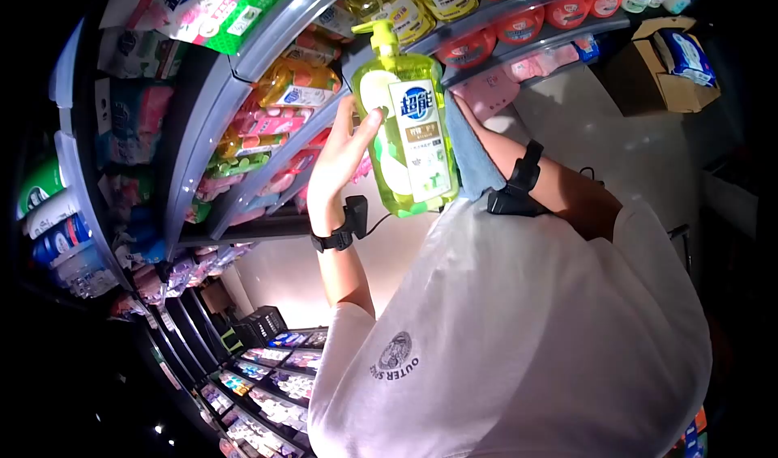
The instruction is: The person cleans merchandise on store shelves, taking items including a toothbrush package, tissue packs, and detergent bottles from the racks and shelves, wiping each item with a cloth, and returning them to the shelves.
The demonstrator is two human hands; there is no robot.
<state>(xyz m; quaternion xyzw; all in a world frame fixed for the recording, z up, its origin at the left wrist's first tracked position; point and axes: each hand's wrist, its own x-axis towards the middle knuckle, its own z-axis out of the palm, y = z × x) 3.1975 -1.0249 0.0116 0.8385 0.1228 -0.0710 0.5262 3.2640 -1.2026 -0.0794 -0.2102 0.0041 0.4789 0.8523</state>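
Observation:
A large green pump bottle of dish soap (417, 134) is upright in front of my chest, its yellow-green pump on top and its white label facing me. My left hand (344, 146) grips it from the left side, with the thumb over the front. On the bottle's right side, a blue-grey cloth (474, 154) hangs against it. My right hand (468, 111) is at the cloth, pressing it to the bottle's side and back; most of its fingers are hidden behind the bottle and cloth.
Curved shelves (219, 93) on the left and ahead carry soap bottles and packs. Yellow bottles (397, 12) and red containers (519, 25) line the far shelf. An open cardboard box (648, 73) with a blue pack is at the right. A black crate (259, 326) stands lower left.

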